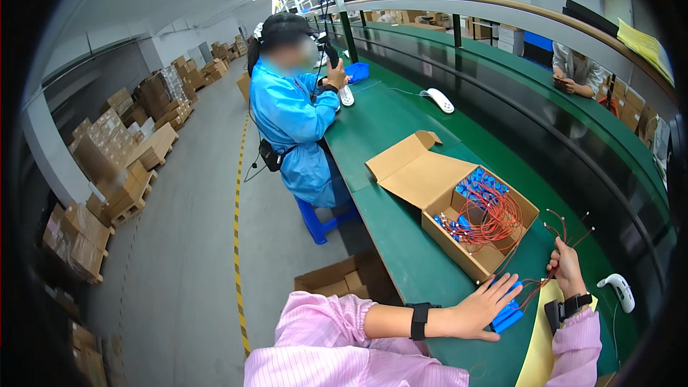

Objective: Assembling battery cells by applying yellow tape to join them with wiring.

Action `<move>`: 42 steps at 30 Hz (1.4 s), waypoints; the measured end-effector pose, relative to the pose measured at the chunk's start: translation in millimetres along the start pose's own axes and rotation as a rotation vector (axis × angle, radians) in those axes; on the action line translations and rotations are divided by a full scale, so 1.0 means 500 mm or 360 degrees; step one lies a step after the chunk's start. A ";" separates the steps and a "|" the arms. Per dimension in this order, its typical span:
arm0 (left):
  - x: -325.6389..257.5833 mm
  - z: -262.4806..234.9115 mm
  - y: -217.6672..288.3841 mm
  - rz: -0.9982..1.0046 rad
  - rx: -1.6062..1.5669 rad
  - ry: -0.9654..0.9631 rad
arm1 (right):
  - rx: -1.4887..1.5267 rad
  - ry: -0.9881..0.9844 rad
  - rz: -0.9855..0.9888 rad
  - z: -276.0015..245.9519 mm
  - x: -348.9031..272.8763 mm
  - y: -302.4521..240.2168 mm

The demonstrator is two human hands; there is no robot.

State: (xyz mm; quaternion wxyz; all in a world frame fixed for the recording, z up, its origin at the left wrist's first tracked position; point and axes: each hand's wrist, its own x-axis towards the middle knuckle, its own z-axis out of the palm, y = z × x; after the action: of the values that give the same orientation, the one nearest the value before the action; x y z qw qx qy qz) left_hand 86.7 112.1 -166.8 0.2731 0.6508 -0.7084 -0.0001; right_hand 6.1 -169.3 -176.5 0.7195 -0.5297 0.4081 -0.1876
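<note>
Surface: a long, smooth green worktop [401, 236], running away from the wearer beside a long black belt [530, 122].
Room: a factory hall with a grey floor [193, 279], crossed by yellow-and-black striped tape [240, 265]; brown stacked cartons [104, 150] line the left side.
Neighbour: farther up the bench sits a person in a bright blue smock [297, 118], on a blue plastic stool [312, 222].
Open box: a brown cardboard box [453, 249], lid folded back, holding blue cylinders and a loose tangle of thin red wires.
Lower carton: an open brown carton [322, 272] below the bench edge, with cardboard inside.
Blue bundle: a few shiny blue cylinders [509, 315] lie side by side on the worktop, just in front of the box, partly covered by a palm; their thin red wires [564, 229] fan out above the other fist, ending in small white tips.
Left hand [484, 308]: laid flat over the bundle, fingers extended and thumb apart.
Right hand [566, 265]: fingers curled closed around the bundle's wires, its forearm over a yellow sheet [537, 337].
Far right: a white rounded handheld device [618, 292] with a thin cable.
</note>
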 end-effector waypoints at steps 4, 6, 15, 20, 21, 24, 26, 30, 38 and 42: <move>0.013 0.005 -0.021 0.0112 -0.0071 -0.0063 | -0.0024 -0.0020 -0.0150 -0.030 -0.037 -0.004; 0.017 -0.020 -0.024 0.0009 0.0001 -0.0118 | -0.0302 -0.0137 -0.0284 -0.001 -0.067 -0.038; 0.041 -0.015 -0.017 -0.0253 0.0279 -0.0425 | -0.0889 0.0295 -0.0055 -0.053 -0.243 -0.071; 0.044 -0.046 -0.043 0.0168 0.0186 -0.0534 | -0.2102 0.0189 -0.0475 -0.012 -0.386 -0.052; 0.048 -0.053 -0.051 0.0317 0.0143 -0.0622 | -0.2121 0.0174 -0.0441 0.002 -0.408 -0.050; 0.063 -0.057 -0.059 0.0499 0.0129 -0.0737 | -0.2142 0.0158 -0.0493 0.005 -0.430 -0.038; 0.070 -0.053 -0.063 0.0621 0.0113 -0.0823 | -0.2144 0.0159 -0.0569 -0.004 -0.431 -0.035; 0.077 -0.040 -0.066 0.0355 0.0065 -0.0738 | -0.2261 0.0080 -0.0644 -0.061 -0.466 -0.044; 0.096 -0.049 -0.022 0.0297 0.0293 -0.0794 | -0.2317 0.0148 -0.0520 -0.083 -0.586 -0.054; 0.141 -0.077 0.055 0.0535 -0.0019 -0.0982 | -0.2302 0.0248 -0.0597 -0.076 -0.574 -0.093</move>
State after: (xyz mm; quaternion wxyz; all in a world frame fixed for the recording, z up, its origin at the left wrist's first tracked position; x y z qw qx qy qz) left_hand 76.1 65.2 -97.2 0.0461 0.4928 -0.8548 -0.1560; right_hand -187.4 -8.0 -26.7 0.1170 -0.9162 0.3822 -0.0291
